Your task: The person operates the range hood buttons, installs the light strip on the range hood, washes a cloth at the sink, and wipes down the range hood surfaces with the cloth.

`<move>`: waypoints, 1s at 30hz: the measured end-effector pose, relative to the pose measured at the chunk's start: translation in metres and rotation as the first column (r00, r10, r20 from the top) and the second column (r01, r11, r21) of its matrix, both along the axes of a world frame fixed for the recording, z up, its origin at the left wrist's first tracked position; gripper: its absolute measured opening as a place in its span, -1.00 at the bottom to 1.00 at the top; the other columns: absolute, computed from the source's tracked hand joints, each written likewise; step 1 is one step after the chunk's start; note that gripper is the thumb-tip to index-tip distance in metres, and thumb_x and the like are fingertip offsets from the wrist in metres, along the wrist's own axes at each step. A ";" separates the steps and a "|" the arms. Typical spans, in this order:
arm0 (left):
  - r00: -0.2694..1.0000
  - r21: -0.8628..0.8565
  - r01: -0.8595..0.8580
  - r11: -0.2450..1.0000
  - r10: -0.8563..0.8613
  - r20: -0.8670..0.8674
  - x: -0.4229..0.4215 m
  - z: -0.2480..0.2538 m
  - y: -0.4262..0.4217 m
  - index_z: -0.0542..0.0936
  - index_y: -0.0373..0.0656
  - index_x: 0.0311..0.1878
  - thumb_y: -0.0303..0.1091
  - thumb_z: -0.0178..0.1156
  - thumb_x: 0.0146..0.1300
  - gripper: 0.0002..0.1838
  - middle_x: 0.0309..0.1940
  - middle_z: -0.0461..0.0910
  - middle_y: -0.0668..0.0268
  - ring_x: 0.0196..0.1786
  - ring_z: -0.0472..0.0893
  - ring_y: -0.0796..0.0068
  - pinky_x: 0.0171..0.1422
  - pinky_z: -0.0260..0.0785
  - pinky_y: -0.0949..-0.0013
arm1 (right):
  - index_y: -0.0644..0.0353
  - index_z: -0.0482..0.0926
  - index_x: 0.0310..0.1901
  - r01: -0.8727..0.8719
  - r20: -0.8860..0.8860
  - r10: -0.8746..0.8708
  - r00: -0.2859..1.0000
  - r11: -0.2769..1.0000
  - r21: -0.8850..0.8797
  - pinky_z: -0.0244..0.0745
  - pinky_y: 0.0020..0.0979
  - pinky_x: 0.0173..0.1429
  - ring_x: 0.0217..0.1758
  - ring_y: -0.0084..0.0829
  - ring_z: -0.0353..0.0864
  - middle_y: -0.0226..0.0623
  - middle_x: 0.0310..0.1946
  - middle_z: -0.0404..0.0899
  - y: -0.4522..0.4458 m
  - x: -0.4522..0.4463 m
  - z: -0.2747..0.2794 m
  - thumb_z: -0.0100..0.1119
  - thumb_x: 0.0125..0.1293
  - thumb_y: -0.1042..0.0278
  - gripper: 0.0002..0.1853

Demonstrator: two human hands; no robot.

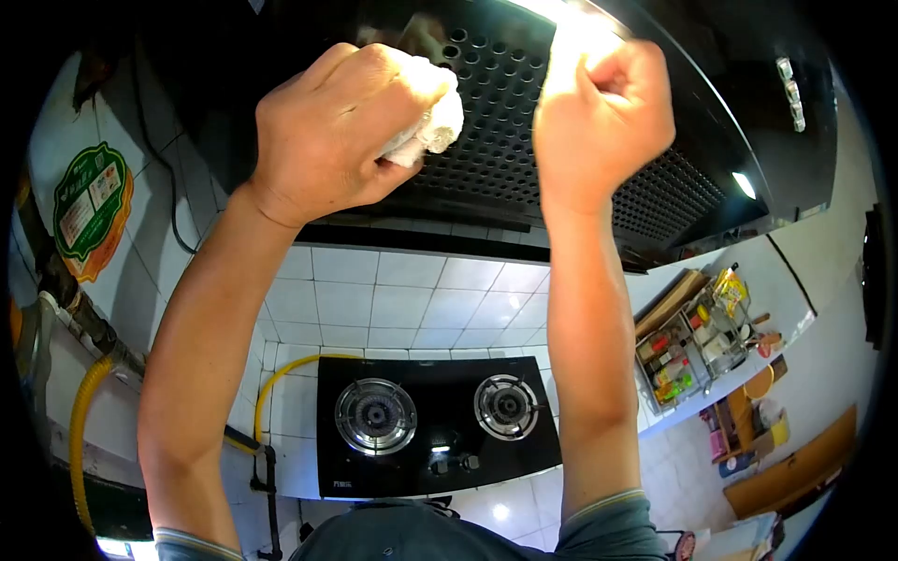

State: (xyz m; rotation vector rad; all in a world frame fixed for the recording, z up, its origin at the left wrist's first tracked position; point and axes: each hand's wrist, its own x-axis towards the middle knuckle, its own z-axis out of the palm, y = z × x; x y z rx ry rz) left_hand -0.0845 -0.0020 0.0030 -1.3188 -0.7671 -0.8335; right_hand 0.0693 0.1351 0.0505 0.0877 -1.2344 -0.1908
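Note:
Raised in front of the range hood, my left hand is closed around a crumpled white cloth. Part of the cloth sticks out between thumb and fingers, close to the hood's perforated panel. My right hand is closed in a fist near the hood's bright lamp. Glare washes out its upper fingers, and whatever they may grip is hidden. Below both arms lies a black two-burner gas stove, with its burners unlit.
A yellow gas hose runs left of the stove. Pipes and a green sticker are on the left wall. To the right, a counter carries a metal rack of bottles and packets. A wooden shelf stands beyond it.

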 end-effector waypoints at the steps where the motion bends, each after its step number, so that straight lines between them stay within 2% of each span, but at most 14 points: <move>1: 1.000 0.026 -0.002 1.000 0.002 -0.012 -0.001 0.000 0.000 0.75 0.08 -0.07 -0.37 0.46 -0.23 -0.51 -0.23 0.68 0.45 -0.29 0.65 0.42 -0.26 0.54 0.46 | 0.14 0.38 -0.51 -0.062 -0.004 0.062 0.998 0.996 0.065 0.30 -0.61 -0.43 -0.58 -0.70 0.29 -0.55 -0.64 0.35 -0.004 -0.008 0.003 0.42 0.18 0.62 -0.66; 5: 0.997 -0.001 -0.063 0.998 0.063 0.033 0.009 -0.001 -0.007 0.74 0.06 -0.07 -0.37 0.48 -0.30 -0.46 -0.23 0.67 0.46 -0.28 0.65 0.43 -0.28 0.52 0.46 | 0.16 0.26 -0.54 -0.295 0.017 0.296 0.955 0.939 0.177 0.20 -0.48 -0.50 -0.63 -0.59 0.18 -0.39 -0.68 0.17 -0.031 -0.028 0.009 0.26 0.11 0.74 -0.65; 8: 0.995 -0.042 -0.065 0.997 0.068 0.068 0.009 0.002 -0.005 0.74 0.08 -0.07 -0.39 0.48 -0.29 -0.46 -0.24 0.67 0.45 -0.30 0.63 0.42 -0.28 0.52 0.45 | 0.14 0.39 -0.51 -0.352 0.070 0.345 0.936 0.927 0.132 0.29 -0.62 -0.43 -0.56 -0.73 0.30 -0.57 -0.64 0.37 -0.010 -0.026 0.006 0.49 0.17 0.58 -0.63; 10: 0.999 -0.024 -0.013 1.000 0.014 0.029 0.002 0.000 -0.001 0.74 0.08 -0.08 -0.40 0.47 -0.26 -0.49 -0.25 0.67 0.43 -0.30 0.63 0.43 -0.27 0.52 0.45 | 0.14 0.37 -0.53 0.000 -0.087 0.008 0.996 0.996 0.092 0.27 -0.65 -0.44 -0.57 -0.75 0.30 -0.59 -0.63 0.40 0.003 -0.006 0.003 0.51 0.19 0.56 -0.60; 12: 0.998 -0.102 -0.024 0.995 0.031 0.063 0.003 -0.005 -0.008 0.73 -0.10 -0.02 -0.49 0.48 -0.24 -0.46 -0.11 0.72 0.22 -0.17 0.69 0.20 -0.09 0.57 0.30 | 0.13 0.35 -0.54 -0.191 -0.069 0.180 0.981 0.963 -0.192 0.27 -0.63 -0.44 -0.57 -0.72 0.31 -0.58 -0.63 0.39 0.000 0.005 0.000 0.53 0.18 0.54 -0.58; 16: 0.996 -0.122 -0.046 0.991 0.055 0.071 0.008 -0.003 -0.008 0.72 -0.12 -0.03 -0.48 0.48 -0.25 -0.46 -0.12 0.71 0.21 -0.18 0.69 0.17 -0.07 0.57 0.27 | 0.14 0.33 -0.55 -0.093 -0.061 0.090 0.994 0.995 -0.046 0.23 -0.55 -0.46 -0.59 -0.70 0.27 -0.57 -0.67 0.31 -0.009 -0.008 0.001 0.51 0.17 0.55 -0.58; 18: 0.997 -0.120 -0.026 0.992 0.035 0.071 0.011 -0.001 -0.007 0.71 -0.12 -0.03 -0.48 0.48 -0.27 -0.45 -0.12 0.71 0.21 -0.17 0.69 0.15 -0.07 0.57 0.26 | 0.15 0.33 -0.56 -0.397 0.014 0.397 0.918 0.917 -0.042 0.22 -0.56 -0.47 -0.59 -0.73 0.24 -0.58 -0.67 0.30 -0.021 -0.028 0.003 0.49 0.18 0.57 -0.59; 21: 0.995 -0.082 -0.069 0.994 0.074 0.062 0.011 0.001 -0.009 0.74 0.00 -0.04 -0.40 0.47 -0.25 -0.47 -0.18 0.71 0.38 -0.28 0.63 0.36 -0.23 0.55 0.42 | 0.20 0.34 -0.51 -0.396 -0.001 0.397 0.918 0.917 -0.044 0.25 -0.45 -0.48 -0.64 -0.58 0.22 -0.35 -0.70 0.23 -0.031 -0.032 0.002 0.40 0.16 0.65 -0.66; 22: 0.995 -0.081 -0.070 0.994 0.075 0.062 0.010 0.002 -0.008 0.74 0.00 -0.04 -0.40 0.47 -0.25 -0.47 -0.18 0.71 0.38 -0.28 0.63 0.36 -0.23 0.55 0.42 | 0.15 0.33 -0.56 -0.396 0.022 0.397 0.918 0.918 -0.031 0.22 -0.57 -0.47 -0.59 -0.73 0.26 -0.57 -0.67 0.31 -0.021 -0.028 0.002 0.50 0.18 0.56 -0.57; 24: 0.999 -0.083 -0.022 0.996 0.024 0.034 0.006 0.002 -0.006 0.74 0.00 -0.04 -0.41 0.47 -0.25 -0.47 -0.17 0.71 0.38 -0.27 0.64 0.37 -0.22 0.55 0.43 | 0.14 0.32 -0.56 -0.269 -0.061 0.262 0.963 0.953 -0.138 0.22 -0.59 -0.47 -0.59 -0.74 0.29 -0.56 -0.67 0.35 -0.016 -0.013 0.000 0.51 0.20 0.55 -0.56; 25: 1.000 -0.059 0.000 0.998 0.001 0.014 0.005 0.003 -0.004 0.74 0.00 -0.03 -0.41 0.47 -0.24 -0.47 -0.16 0.71 0.38 -0.28 0.64 0.37 -0.21 0.55 0.43 | 0.14 0.31 -0.55 -0.281 -0.085 0.269 0.959 0.939 -0.198 0.24 -0.59 -0.48 -0.59 -0.74 0.31 -0.53 -0.66 0.37 -0.013 -0.009 -0.001 0.51 0.22 0.54 -0.55; 26: 1.000 -0.058 -0.006 0.998 0.007 0.016 0.005 0.002 -0.005 0.74 0.00 -0.03 -0.41 0.47 -0.24 -0.47 -0.16 0.71 0.38 -0.28 0.64 0.37 -0.21 0.55 0.43 | 0.14 0.30 -0.55 -0.635 -0.172 0.617 0.768 0.698 -0.332 0.26 -0.59 -0.48 -0.59 -0.73 0.32 -0.51 -0.65 0.38 -0.024 -0.009 0.000 0.52 0.22 0.54 -0.54; 28: 0.999 -0.054 -0.031 0.998 0.033 0.030 0.008 0.002 -0.005 0.73 0.00 -0.04 -0.40 0.48 -0.22 -0.49 -0.17 0.70 0.38 -0.26 0.64 0.37 -0.22 0.54 0.41 | 0.16 0.31 -0.55 -0.712 -0.202 0.688 0.697 0.628 -0.313 0.23 -0.59 -0.47 -0.58 -0.72 0.28 -0.51 -0.64 0.34 -0.029 -0.015 -0.001 0.47 0.22 0.60 -0.57; 30: 0.998 -0.058 -0.040 0.998 0.042 0.041 0.011 0.003 -0.007 0.73 0.00 -0.05 -0.38 0.49 -0.23 -0.49 -0.18 0.70 0.39 -0.26 0.64 0.37 -0.23 0.53 0.41 | 0.17 0.31 -0.54 -0.361 -0.095 0.349 0.932 0.919 -0.160 0.19 -0.57 -0.46 -0.55 -0.71 0.24 -0.54 -0.63 0.31 -0.026 -0.025 0.001 0.37 0.18 0.72 -0.61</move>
